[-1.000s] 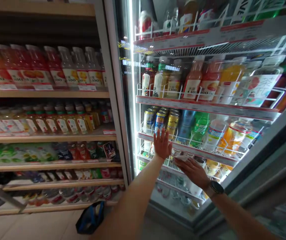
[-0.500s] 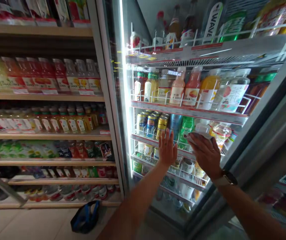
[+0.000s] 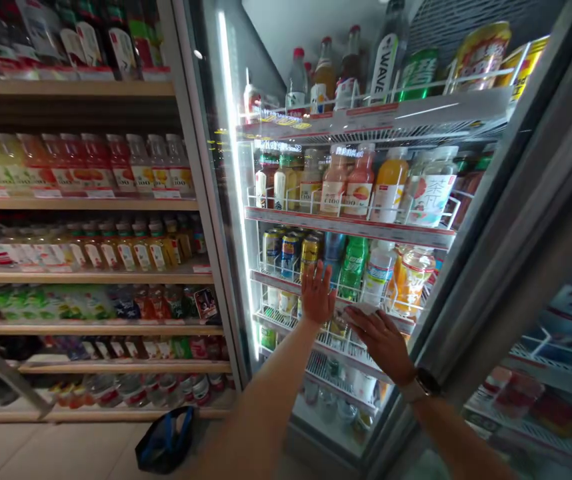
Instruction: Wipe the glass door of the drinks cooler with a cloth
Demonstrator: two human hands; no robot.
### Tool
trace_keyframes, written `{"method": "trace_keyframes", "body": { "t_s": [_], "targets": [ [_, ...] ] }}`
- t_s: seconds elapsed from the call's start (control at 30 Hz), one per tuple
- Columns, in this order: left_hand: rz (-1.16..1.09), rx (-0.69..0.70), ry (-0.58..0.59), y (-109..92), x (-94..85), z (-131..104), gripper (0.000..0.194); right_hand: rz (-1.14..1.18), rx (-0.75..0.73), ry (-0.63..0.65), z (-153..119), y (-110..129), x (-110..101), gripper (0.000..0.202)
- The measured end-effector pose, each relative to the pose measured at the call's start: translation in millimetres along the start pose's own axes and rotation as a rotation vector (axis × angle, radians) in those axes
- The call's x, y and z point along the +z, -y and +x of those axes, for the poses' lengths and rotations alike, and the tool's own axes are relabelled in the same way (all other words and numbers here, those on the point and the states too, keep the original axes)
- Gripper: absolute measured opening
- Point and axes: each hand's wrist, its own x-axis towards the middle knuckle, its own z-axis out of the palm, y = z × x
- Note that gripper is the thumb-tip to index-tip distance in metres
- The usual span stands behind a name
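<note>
My left hand (image 3: 319, 293) lies flat with fingers spread against the glass door (image 3: 231, 280) of a lit drinks cooler. It is in front of the shelf of cans (image 3: 310, 252) and holds nothing. Lower and to the right, my right hand (image 3: 382, 341) presses a thin whitish cloth (image 3: 363, 309) to the glass, its fingers stretched over it. Most of the cloth is hidden under the palm, and its exact material cannot be made out. A dark watch (image 3: 427, 381) is on the right wrist. Behind the glass, a green bottle (image 3: 354, 263) stands close above my hands.
Left of the cooler, a wooden shelf rack (image 3: 91, 203) holds rows of bottled drinks. On the tiled floor (image 3: 81, 447) rests a black and blue bag (image 3: 165, 440). The thick door frame (image 3: 486, 267) runs along the right, with another chilled case (image 3: 566, 360) beyond it.
My right hand has slid down and left across the glass with the cloth, closer to my left hand. The left hand stays flat on the door. The view has shifted slightly.
</note>
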Motion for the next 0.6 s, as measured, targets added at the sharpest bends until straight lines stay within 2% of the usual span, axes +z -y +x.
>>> {"method": "trace_keyframes", "body": {
  "t_s": [0.1, 0.2, 0.3, 0.4, 0.6],
  "targets": [
    [-0.030, -0.006, -0.016, 0, -0.8, 2, 0.060, -0.026, -0.017, 0.004, 41, -28, -27, 0.041],
    [-0.045, 0.001, -0.029, 0, -0.3, 3, 0.059, -0.069, 0.109, -0.109, 82, -56, -54, 0.045],
    [-0.050, 0.006, -0.040, 1, 1.3, 2, 0.058, -0.047, 0.186, -0.213, 102, -70, -66, 0.051],
    [-0.034, -0.003, -0.037, 1, 2.5, 2, 0.059, 0.005, 0.176, -0.177, 89, -63, -59, 0.051],
    [-0.007, -0.006, -0.029, 1, 1.7, 2, 0.059, 0.091, 0.178, -0.037, 22, -26, -24, 0.051]
  ]
}}
